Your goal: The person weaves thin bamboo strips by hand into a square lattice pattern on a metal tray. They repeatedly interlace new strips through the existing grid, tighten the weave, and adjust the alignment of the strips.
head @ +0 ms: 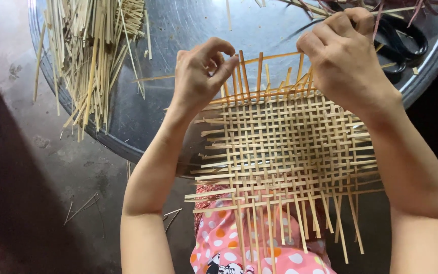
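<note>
A: Status on the hands?

B: Left hand (197, 76) is pinched shut, thumb and forefinger closed on one upright pale strip at the far edge of the flat, open-weave mat of pale bamboo strips (285, 147). Right hand (343, 56) is curled closed on the strip ends at the mat's far right corner. Exact strip under those fingers is hidden by the knuckles.

A: Mat position?

B: Between both forearms. Far half lies on the round dark metal tray (188, 30), near half overhangs the tray rim above the pink polka-dot cloth (219, 243) on the person's lap. Loose strip ends stick out on all four sides.

A: What does the tray hold?

B: A heap of loose cut bamboo strips (95, 56) at its left, some hanging over the rim. Black-handled scissors (404, 38) at its far right, just behind the right hand, partly covered by dark reddish strips (381, 6). Small offcuts scattered across the bare middle.

A: Off the tray?

B: Grey concrete floor (36, 147) to the left, a few thin slivers lying on it.
</note>
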